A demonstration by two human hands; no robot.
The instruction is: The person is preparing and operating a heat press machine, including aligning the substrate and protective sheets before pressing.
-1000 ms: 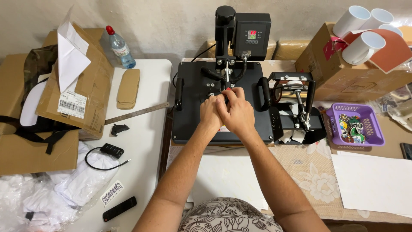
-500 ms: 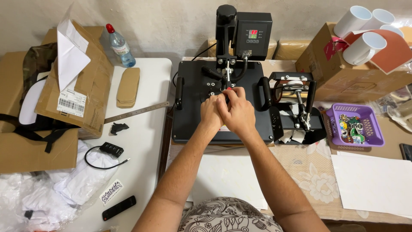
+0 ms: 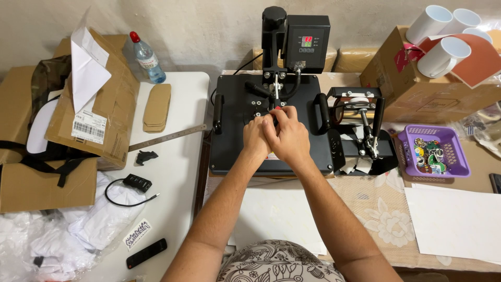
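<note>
A black heat press (image 3: 235, 130) with a control box (image 3: 308, 42) on its post stands on the table in front of me. Both my hands are clasped together over its top plate, wrapped around the press handle (image 3: 276, 96) that runs down from the post. My left hand (image 3: 255, 138) is on the left side and my right hand (image 3: 290, 140) overlaps it from the right. A small red part shows just above my fingers. The handle's grip is hidden under my hands.
A mug press (image 3: 360, 130) stands right of the heat press, then a purple basket (image 3: 459, 162) of small items, a cardboard box (image 3: 417, 94) with white mugs (image 3: 441, 55), and white sheets (image 3: 454, 219). At left are cardboard boxes (image 3: 99, 104), a water bottle (image 3: 146, 57), a metal ruler (image 3: 167, 137) and a cable hub (image 3: 136, 183).
Both hands stay clasped on the press handle in the same place; only the fingers have shifted slightly.
</note>
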